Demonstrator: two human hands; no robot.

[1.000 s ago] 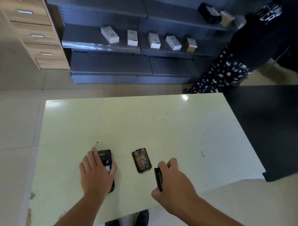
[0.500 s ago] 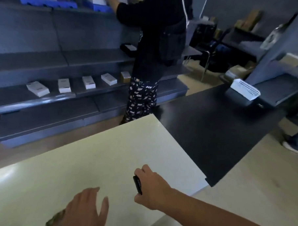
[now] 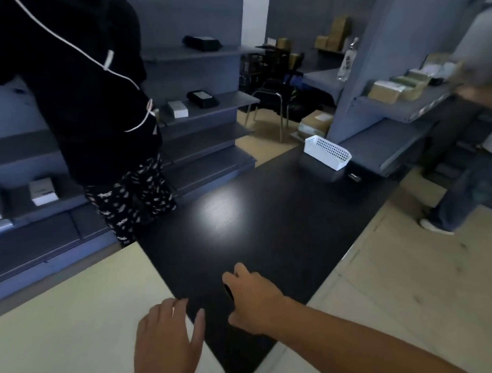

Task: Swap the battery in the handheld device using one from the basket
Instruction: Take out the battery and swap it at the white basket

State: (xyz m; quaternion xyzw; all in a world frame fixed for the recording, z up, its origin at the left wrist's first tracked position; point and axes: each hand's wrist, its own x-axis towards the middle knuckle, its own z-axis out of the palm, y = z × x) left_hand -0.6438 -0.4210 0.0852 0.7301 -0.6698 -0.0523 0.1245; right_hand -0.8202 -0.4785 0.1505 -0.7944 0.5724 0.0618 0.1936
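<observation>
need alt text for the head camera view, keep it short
A person's right hand grips a small dark battery above a black table, while the open left hand hovers over the adjoining pale table. A white basket sits at the black table's far end, with shelving and other people behind.

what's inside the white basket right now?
Can't tell. The basket sits at the far end of the black table, and only its perforated walls and rim show; the inside is hidden from this angle.
</observation>
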